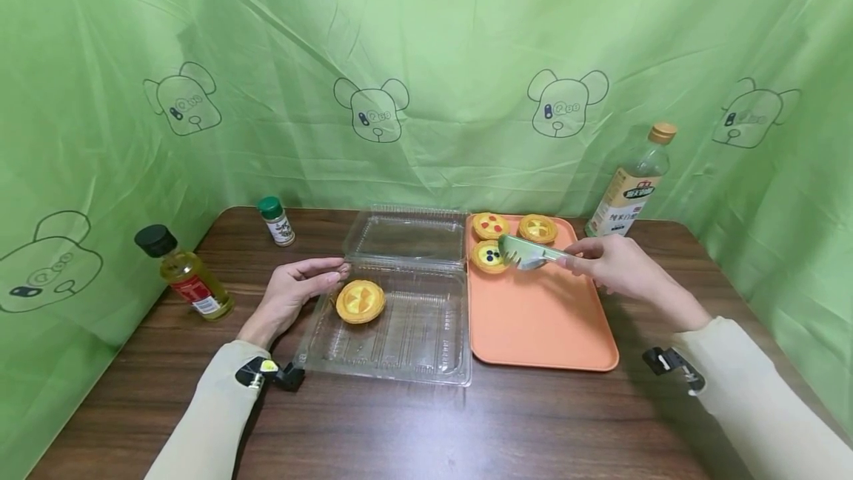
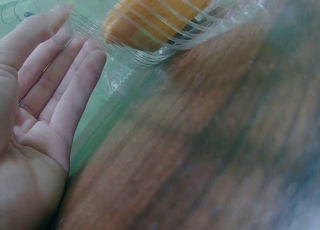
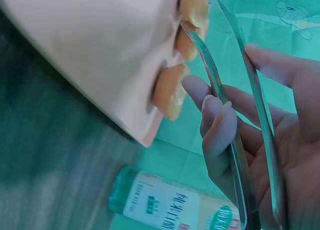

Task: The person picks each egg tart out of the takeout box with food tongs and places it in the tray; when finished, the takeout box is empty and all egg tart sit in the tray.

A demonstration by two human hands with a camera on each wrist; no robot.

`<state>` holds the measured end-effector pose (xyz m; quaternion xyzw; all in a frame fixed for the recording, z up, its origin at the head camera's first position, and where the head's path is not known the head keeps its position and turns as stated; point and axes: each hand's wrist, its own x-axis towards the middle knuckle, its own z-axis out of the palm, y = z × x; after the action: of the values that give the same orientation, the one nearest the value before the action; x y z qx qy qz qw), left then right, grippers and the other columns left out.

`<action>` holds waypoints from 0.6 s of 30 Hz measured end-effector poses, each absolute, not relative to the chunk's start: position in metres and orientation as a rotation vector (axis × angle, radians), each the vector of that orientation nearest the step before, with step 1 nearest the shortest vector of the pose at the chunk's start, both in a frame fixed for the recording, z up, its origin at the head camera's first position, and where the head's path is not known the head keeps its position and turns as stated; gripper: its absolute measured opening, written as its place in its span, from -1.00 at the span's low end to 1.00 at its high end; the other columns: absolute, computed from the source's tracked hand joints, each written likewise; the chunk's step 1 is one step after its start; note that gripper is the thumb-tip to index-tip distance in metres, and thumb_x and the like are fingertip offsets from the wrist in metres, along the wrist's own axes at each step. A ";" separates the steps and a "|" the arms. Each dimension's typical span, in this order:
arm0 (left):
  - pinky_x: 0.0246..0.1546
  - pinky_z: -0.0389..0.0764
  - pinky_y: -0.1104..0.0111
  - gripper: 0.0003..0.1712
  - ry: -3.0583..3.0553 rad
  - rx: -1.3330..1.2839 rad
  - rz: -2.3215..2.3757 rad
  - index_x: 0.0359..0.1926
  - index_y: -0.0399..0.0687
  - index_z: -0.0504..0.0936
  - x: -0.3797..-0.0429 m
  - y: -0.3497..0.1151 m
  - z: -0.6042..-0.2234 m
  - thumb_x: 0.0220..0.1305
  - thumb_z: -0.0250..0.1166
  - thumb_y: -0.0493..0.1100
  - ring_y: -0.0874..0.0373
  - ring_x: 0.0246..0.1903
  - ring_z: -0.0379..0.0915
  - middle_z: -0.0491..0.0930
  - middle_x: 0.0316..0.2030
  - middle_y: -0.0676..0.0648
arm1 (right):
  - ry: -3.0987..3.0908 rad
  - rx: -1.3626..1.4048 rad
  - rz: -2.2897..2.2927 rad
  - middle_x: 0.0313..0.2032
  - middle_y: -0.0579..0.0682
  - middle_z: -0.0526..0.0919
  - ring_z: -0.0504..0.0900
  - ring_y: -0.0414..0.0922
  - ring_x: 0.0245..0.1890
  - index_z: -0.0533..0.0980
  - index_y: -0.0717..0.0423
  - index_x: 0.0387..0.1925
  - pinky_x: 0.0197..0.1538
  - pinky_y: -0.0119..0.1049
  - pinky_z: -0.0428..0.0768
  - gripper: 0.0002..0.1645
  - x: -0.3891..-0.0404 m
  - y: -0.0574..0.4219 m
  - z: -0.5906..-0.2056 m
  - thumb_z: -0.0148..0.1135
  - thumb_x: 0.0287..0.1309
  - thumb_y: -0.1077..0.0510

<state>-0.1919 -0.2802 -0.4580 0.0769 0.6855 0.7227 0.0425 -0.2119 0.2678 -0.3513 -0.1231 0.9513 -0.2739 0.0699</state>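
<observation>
My right hand (image 1: 616, 265) holds metal serving tongs (image 1: 526, 252) with one toothed jaw. The jaws are spread apart and their tips are at the egg tart with dark blue berries (image 1: 489, 256); whether they touch it I cannot tell. Beyond it on the orange tray (image 1: 540, 332) sit a tart with red pieces (image 1: 491, 226) and a plain yellow tart (image 1: 537, 229). My left hand (image 1: 293, 295) pinches the left rim of a clear plastic box (image 1: 413, 347), its fingers fairly straight. Inside the box, near that hand, lies another yellow tart (image 1: 360, 301).
The box's clear lid (image 1: 406, 235) lies folded back behind it. Left stand an oil bottle (image 1: 193, 284) with a black cap and a green-capped spice jar (image 1: 278, 223). Behind the tray's right corner stands a tall labelled bottle (image 1: 626, 195). A green curtain (image 1: 453, 35) surrounds the wooden table (image 1: 400, 428).
</observation>
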 end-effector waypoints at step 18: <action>0.04 0.74 0.26 -0.54 2.105 0.248 2.219 0.26 -0.35 0.67 -0.191 -0.281 -0.456 0.41 0.46 -0.27 0.08 0.07 0.73 0.78 0.06 -0.14 | 3.015 -0.569 -0.863 -0.24 -0.05 0.76 0.57 -0.10 -0.38 0.73 0.05 0.15 -0.33 -0.20 0.54 -0.45 -0.194 0.237 -0.323 0.41 0.38 -0.24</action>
<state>-0.1909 -0.2805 -0.4562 0.0807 0.6856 0.7225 0.0366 -0.1936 0.2368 -0.3229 -0.1786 0.9457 -0.2706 -0.0230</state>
